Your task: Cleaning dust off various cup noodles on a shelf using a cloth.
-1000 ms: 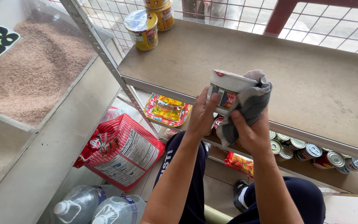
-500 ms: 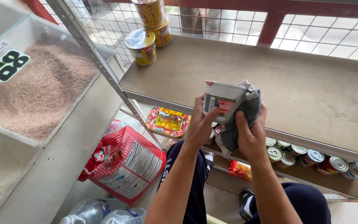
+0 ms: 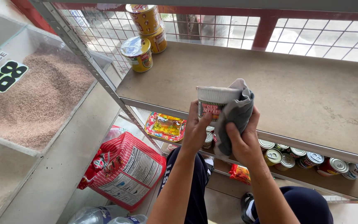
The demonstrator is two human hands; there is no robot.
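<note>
Over the front edge of the bare upper shelf (image 3: pixel 295 99), both hands held one noodle cup (image 3: pixel 210 103) at about shelf height. Left hand (image 3: pixel 195 130) gripped the cup from below, fingers wrapped round its side. Right hand (image 3: pixel 242 139) clutched a grey cloth (image 3: pixel 237 112) and pressed it against the cup's right side and rim.

Risks, as judged: the cup was held in the air past the shelf lip with nothing beneath but the person's legs, so a slip of the left grip under the cloth's pressure could drop it. Hard squeezing could dent the thin wall or lift the lid. A loose fold of cloth hung low and might catch the shelf edge.

Not resolved: the cup's far side and much of its lid were covered by cloth. Right palm and fingertips hidden behind the fabric. Yellow cans (image 3: pixel 146 31) at the shelf's back corner were cut off by the top edge. Tins (image 3: pixel 307 157) on the lower shelf showed mainly their tops. Bottles (image 3: pixel 92 215) at bottom left were cropped.
</note>
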